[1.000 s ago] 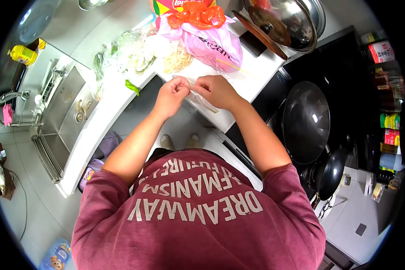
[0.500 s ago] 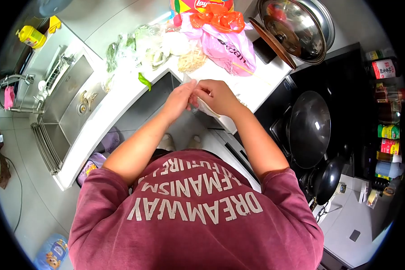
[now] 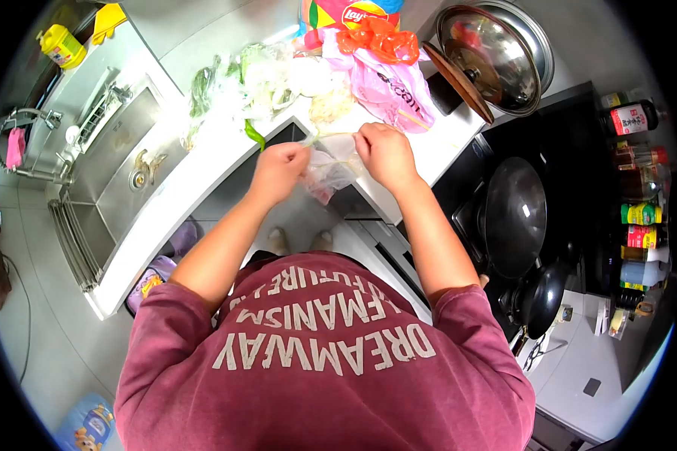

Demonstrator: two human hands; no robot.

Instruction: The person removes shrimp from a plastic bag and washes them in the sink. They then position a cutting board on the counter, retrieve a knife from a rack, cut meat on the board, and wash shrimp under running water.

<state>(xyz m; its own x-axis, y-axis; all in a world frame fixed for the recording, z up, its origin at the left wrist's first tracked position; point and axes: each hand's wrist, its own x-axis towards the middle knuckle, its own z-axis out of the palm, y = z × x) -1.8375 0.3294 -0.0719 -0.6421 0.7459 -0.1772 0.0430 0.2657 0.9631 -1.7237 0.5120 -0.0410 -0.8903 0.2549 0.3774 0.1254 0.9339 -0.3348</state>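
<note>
A thin, clear plastic bag (image 3: 331,177) is stretched between my two hands, in front of the counter edge. My left hand (image 3: 280,171) is closed on its left side. On the right side, my right hand (image 3: 386,152) pinches the bag near the counter corner. The lower part of the bag hangs loose over the floor gap; whether anything is inside I cannot make out. Just beyond my left hand, a green chili pepper (image 3: 254,135) lies at the counter edge. Pale shredded food (image 3: 331,107) sits on the counter behind the bag.
Bagged greens (image 3: 203,94), a pink plastic bag (image 3: 387,86) and a Lay's bag (image 3: 368,13) stand along the back. To the left is a sink (image 3: 116,165). A wok (image 3: 515,218), a smaller pan (image 3: 545,301) and leaning lids (image 3: 496,60) are on the right.
My hands were close together; now they are spread apart, with the plastic bag opened out between them. The view has shifted slightly.
</note>
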